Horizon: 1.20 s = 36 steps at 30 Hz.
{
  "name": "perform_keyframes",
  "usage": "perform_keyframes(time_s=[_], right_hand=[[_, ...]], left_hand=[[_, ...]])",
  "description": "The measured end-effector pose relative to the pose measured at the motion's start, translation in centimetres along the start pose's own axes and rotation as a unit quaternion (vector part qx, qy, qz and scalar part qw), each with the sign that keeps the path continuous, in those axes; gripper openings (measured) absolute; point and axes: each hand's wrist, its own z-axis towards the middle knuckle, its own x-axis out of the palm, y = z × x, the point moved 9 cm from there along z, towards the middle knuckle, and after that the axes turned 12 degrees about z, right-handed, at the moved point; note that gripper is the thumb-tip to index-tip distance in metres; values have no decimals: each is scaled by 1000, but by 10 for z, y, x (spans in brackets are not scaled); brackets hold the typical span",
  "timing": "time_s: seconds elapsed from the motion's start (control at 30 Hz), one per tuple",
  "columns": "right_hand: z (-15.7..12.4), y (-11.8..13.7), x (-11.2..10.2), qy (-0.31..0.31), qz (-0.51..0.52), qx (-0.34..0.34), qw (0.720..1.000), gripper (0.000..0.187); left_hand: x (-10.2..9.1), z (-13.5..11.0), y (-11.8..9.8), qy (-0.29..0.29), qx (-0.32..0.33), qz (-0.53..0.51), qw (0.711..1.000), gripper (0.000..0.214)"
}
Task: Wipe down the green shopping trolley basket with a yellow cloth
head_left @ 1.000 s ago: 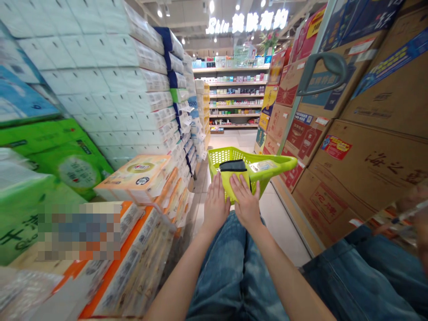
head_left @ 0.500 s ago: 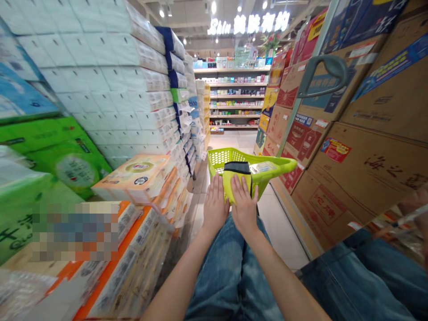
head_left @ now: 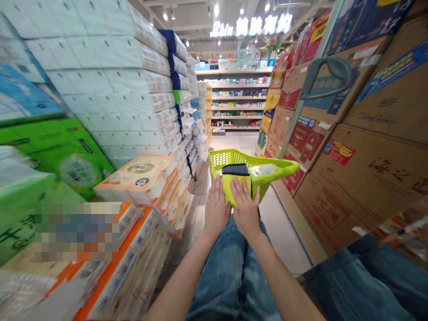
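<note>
A yellow-green shopping basket (head_left: 272, 166) with a perforated wall stands in front of my knees. Against its near side lies a soft yellow piece (head_left: 227, 185) with a dark grey band and black edging, perhaps a folded cloth or pouch. My right hand (head_left: 245, 206) rests flat on this piece with the fingers spread and the thumb out to the side. My left hand (head_left: 216, 208) lies at its left edge, fingers stretched out and pointing forward. Inside the basket, a clear-wrapped packet (head_left: 264, 170) shows partly; the rest of the contents is hidden.
Tall stacks of white tissue packs (head_left: 110, 80) rise on the left, with orange-trimmed packs (head_left: 137, 176) lower and closer. Cardboard cartons (head_left: 374, 156) line the right side, and a grey handle (head_left: 326, 78) juts out before them. Shelves (head_left: 239, 96) stand at the aisle's far end.
The view has shifted slightly, so the surroundings sit a little farther right and lower. The yellow piece sits slightly farther left against the basket. Both hands keep nearly the same pose.
</note>
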Motion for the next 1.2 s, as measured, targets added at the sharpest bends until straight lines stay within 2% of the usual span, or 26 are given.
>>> perform_keyframes(time_s=[0.1, 0.23, 0.3, 0.4, 0.5, 0.57, 0.63, 0.7, 0.83, 0.93, 1.07, 1.13, 1.2], right_hand=[[-1, -10, -5, 11, 8, -21, 1000, 74], [3, -62, -33, -63, -10, 62, 996, 77], [2, -73, -40, -102, -20, 105, 989, 79], [2, -51, -27, -84, -32, 107, 990, 80], [0, -7, -2, -16, -12, 36, 999, 76], [-2, 10, 5, 13, 7, -3, 1000, 73], [-1, 6, 2, 23, 12, -13, 1000, 71], [3, -12, -9, 11, 5, 6, 1000, 72], [9, -50, -34, -67, -18, 95, 993, 75], [7, -38, -27, -73, -28, 100, 992, 75], [2, 6, 2, 15, -10, -11, 1000, 70], [0, 6, 2, 34, -10, -34, 999, 69], [2, -13, -8, 23, -21, -14, 999, 70]], left_hand=[[-1, 0, 0, 4, 7, 5, 1000, 72], [-2, 0, -1, 0, 9, 6, 1000, 75], [-2, 0, -2, -2, 3, 1, 1000, 76], [0, 0, -2, -2, -2, -5, 1000, 76], [1, -1, 0, 5, -2, -6, 1000, 76], [1, -1, 1, 9, 0, -6, 1000, 75], [1, -1, 1, 9, 2, -3, 1000, 73], [0, -1, 1, 8, 4, 1, 1000, 73], [0, 1, -1, 3, -1, 2, 1000, 76], [0, 0, -2, -1, -2, -2, 1000, 76], [-1, -1, -1, -2, 7, -4, 1000, 74], [-1, -1, 0, -2, 9, -1, 1000, 73], [-1, -1, 1, 0, 7, 5, 1000, 72]])
